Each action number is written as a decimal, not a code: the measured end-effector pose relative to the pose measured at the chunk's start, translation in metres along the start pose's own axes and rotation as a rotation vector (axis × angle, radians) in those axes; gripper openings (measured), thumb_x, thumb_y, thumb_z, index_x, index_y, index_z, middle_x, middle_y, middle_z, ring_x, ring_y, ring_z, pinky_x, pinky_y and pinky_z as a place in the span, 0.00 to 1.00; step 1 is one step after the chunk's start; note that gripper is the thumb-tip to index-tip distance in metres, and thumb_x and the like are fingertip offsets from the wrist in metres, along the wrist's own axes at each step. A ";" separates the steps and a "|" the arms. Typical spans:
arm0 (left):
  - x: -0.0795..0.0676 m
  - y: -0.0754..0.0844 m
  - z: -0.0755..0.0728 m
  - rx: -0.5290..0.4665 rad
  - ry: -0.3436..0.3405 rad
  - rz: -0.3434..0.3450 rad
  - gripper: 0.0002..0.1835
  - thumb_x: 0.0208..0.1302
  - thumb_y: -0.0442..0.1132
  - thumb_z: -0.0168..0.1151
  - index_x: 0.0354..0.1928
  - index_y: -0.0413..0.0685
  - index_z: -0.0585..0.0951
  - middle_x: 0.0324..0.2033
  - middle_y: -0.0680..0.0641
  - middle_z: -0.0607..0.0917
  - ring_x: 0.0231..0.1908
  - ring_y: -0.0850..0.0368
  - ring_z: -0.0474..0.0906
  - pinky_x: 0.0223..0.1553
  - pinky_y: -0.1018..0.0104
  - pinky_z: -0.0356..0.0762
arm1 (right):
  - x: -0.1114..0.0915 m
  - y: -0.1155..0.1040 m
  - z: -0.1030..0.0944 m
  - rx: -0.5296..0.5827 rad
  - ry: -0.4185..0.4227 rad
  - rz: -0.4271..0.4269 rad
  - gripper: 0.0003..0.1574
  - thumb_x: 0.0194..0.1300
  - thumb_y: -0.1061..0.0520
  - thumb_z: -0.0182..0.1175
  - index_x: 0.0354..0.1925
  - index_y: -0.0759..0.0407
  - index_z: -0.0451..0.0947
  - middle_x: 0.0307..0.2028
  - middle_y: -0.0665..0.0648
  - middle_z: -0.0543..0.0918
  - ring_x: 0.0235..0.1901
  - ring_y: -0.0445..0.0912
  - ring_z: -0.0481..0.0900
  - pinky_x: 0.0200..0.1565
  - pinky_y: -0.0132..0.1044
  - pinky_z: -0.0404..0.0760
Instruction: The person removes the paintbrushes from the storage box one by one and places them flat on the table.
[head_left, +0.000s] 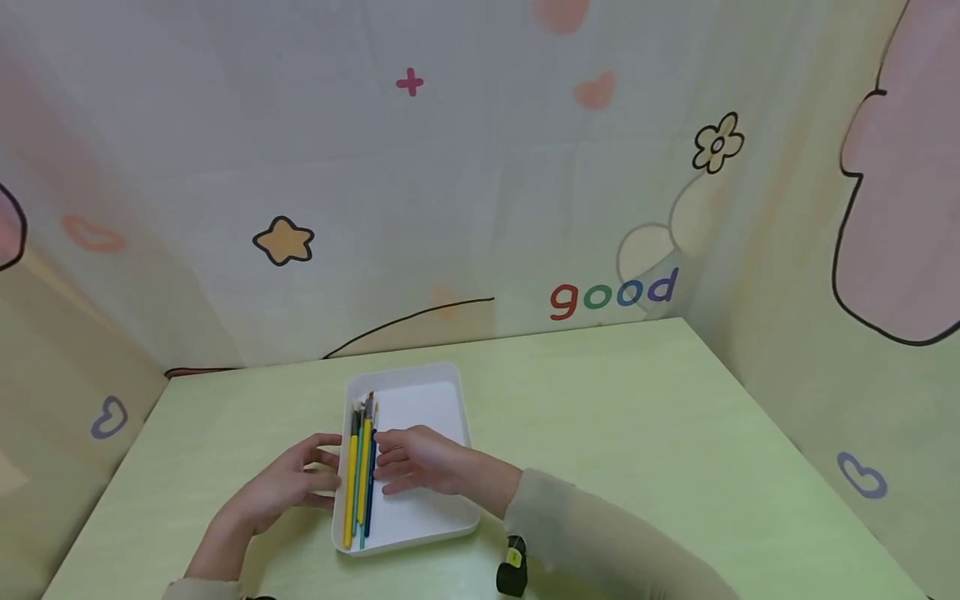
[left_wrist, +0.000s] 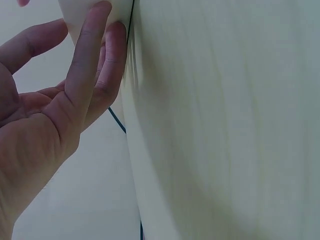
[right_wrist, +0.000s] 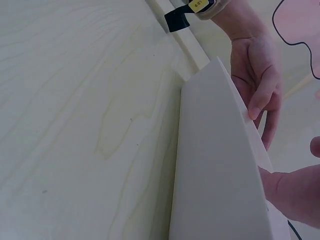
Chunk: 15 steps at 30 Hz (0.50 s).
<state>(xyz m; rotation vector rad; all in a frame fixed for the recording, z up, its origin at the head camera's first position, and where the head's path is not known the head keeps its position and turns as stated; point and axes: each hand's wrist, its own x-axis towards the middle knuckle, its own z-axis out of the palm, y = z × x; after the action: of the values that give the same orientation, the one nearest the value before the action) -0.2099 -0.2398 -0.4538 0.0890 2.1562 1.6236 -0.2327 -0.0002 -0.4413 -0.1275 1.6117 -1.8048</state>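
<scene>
Several paintbrushes (head_left: 352,475) with yellow, teal and dark blue handles lie side by side along the left wall of a white tray (head_left: 420,400), bristles toward the back. My left hand (head_left: 288,483) is outside the tray, its spread fingers touching the left wall. In the left wrist view, the left hand's fingers (left_wrist: 82,65) reach the tray's pale side at the top. My right hand (head_left: 420,458) is over the inside of the tray, fingers extended toward the brushes at their right edge. Whether its fingertips touch them is hard to tell. The right wrist view shows the tray's outer wall (right_wrist: 215,160).
The tray sits on a pale green wood-grain table (head_left: 600,467). A printed curtain (head_left: 480,167) stands behind and at both sides. A black wrist-worn device (head_left: 512,568) is at my right sleeve.
</scene>
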 end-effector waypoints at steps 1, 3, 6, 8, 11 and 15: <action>0.000 0.000 -0.001 -0.002 -0.011 0.005 0.39 0.65 0.28 0.65 0.74 0.33 0.58 0.58 0.31 0.70 0.48 0.43 0.81 0.47 0.48 0.86 | 0.001 0.000 0.000 0.000 0.004 -0.001 0.33 0.79 0.50 0.54 0.66 0.76 0.67 0.57 0.69 0.78 0.58 0.61 0.79 0.56 0.56 0.81; 0.001 -0.001 -0.002 -0.003 -0.031 0.014 0.40 0.64 0.29 0.65 0.75 0.33 0.57 0.58 0.31 0.70 0.48 0.43 0.80 0.47 0.48 0.86 | 0.003 0.001 0.000 0.000 0.013 0.000 0.32 0.79 0.50 0.54 0.66 0.76 0.68 0.56 0.69 0.79 0.58 0.60 0.80 0.56 0.56 0.81; 0.001 -0.001 -0.004 -0.003 -0.045 0.010 0.41 0.64 0.29 0.66 0.75 0.35 0.57 0.59 0.31 0.70 0.48 0.44 0.80 0.48 0.49 0.85 | 0.006 0.002 -0.001 0.009 0.019 0.006 0.31 0.78 0.50 0.54 0.65 0.75 0.69 0.55 0.69 0.80 0.58 0.61 0.80 0.55 0.57 0.81; 0.000 -0.001 -0.005 -0.007 -0.051 0.006 0.42 0.63 0.29 0.67 0.75 0.35 0.57 0.60 0.31 0.70 0.49 0.44 0.80 0.49 0.49 0.85 | 0.009 0.003 -0.001 0.016 0.011 0.011 0.31 0.79 0.51 0.54 0.66 0.75 0.69 0.55 0.69 0.80 0.58 0.61 0.80 0.55 0.57 0.81; -0.001 -0.001 -0.006 -0.020 -0.072 0.017 0.42 0.63 0.29 0.67 0.75 0.33 0.56 0.60 0.31 0.69 0.50 0.44 0.80 0.49 0.49 0.85 | 0.013 0.005 -0.001 0.025 -0.012 0.019 0.31 0.79 0.53 0.53 0.68 0.74 0.68 0.57 0.69 0.80 0.60 0.61 0.79 0.56 0.56 0.81; -0.003 -0.001 -0.005 -0.034 -0.098 0.040 0.43 0.63 0.28 0.67 0.75 0.31 0.54 0.60 0.30 0.69 0.51 0.44 0.79 0.50 0.48 0.85 | 0.016 0.007 -0.002 0.032 -0.042 0.018 0.29 0.79 0.55 0.53 0.68 0.72 0.68 0.58 0.68 0.80 0.62 0.60 0.77 0.57 0.56 0.81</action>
<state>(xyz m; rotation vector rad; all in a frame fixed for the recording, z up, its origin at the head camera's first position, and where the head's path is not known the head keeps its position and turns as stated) -0.2092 -0.2458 -0.4523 0.1981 2.0644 1.6425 -0.2428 -0.0077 -0.4542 -0.1348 1.5494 -1.8011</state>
